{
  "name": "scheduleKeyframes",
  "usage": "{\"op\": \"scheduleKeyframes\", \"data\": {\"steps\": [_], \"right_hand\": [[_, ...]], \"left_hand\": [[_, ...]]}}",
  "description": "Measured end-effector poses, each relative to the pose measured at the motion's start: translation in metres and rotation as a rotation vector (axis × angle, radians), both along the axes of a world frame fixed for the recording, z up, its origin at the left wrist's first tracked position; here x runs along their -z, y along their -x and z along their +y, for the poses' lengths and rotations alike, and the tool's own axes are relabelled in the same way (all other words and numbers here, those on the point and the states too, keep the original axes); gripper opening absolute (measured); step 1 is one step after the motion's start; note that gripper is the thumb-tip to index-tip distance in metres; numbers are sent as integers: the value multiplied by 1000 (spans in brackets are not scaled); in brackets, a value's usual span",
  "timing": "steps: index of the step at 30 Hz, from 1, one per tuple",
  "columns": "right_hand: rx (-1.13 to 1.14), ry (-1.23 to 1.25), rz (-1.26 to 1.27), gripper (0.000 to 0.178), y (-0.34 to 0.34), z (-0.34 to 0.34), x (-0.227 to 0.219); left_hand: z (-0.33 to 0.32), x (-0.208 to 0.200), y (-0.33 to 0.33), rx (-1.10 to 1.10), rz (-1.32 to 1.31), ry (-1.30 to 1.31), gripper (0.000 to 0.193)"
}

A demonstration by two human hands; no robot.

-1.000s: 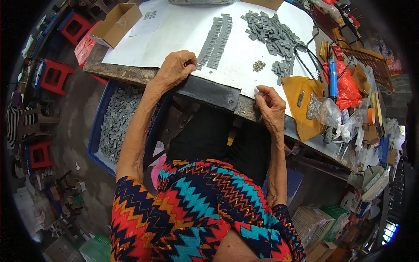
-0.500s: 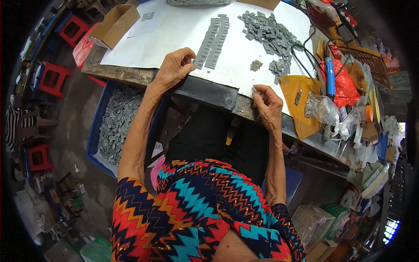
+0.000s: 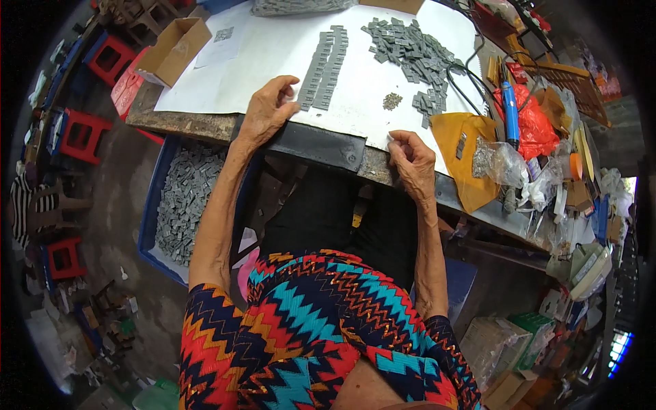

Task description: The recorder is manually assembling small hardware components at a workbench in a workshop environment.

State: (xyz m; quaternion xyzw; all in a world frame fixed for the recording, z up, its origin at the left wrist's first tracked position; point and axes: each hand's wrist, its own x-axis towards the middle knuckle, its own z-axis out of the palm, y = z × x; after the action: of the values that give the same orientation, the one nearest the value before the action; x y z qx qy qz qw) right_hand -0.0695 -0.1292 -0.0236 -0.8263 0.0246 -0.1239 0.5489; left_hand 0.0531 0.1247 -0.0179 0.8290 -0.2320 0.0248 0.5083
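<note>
The person's left hand [image 3: 271, 113] is over the near edge of the table, its thumb and first finger curled with a gap between them. Just past those fingertips are two long rows of flat grey plastic pieces [image 3: 316, 74], side by side on white paper [image 3: 266, 58]. I can't tell from here if the thumb is touching the closest piece. The right hand [image 3: 415, 162] is at the same edge, thumb and first finger bent close together; I can't tell if they pinch anything. A little pile of tiny brown metal bits [image 3: 392, 102] sits beyond the right fingertips, and a big messy heap of grey pieces [image 3: 417, 53] lies farther on. Right beside that hand is a yellow sheet [image 3: 465, 188], with a blue stick-shaped tool [image 3: 510, 113] past it. Below the left hand, off to its left, a blue bin [image 3: 152, 205] holds lots more grey bits.
</note>
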Motion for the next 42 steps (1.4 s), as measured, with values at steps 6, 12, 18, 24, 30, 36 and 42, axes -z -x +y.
{"op": "scheduleKeyframes", "data": {"steps": [6,12,18,24,30,36,42], "right_hand": [[-9,51,-113,13,2,-2,9],[6,15,-134,10,24,-7,-16],[161,-6,-58,4,58,-35,-26],[147,66,-61,4,81,-21,-19],[-10,198,-74,8,104,-9,25],[40,199,-83,12,113,-7,47],[66,259,-98,12,113,-1,48]], "left_hand": [[0,0,5,-49,36,88,28],[1,1,7,-94,1,48,22],[-48,-13,22,-26,-128,108,18],[-134,-18,32,270,-199,84,13],[-183,-1,4,206,-307,-81,21],[-198,-1,-16,201,-433,-396,25],[-200,4,-10,234,-436,-466,20]]}}
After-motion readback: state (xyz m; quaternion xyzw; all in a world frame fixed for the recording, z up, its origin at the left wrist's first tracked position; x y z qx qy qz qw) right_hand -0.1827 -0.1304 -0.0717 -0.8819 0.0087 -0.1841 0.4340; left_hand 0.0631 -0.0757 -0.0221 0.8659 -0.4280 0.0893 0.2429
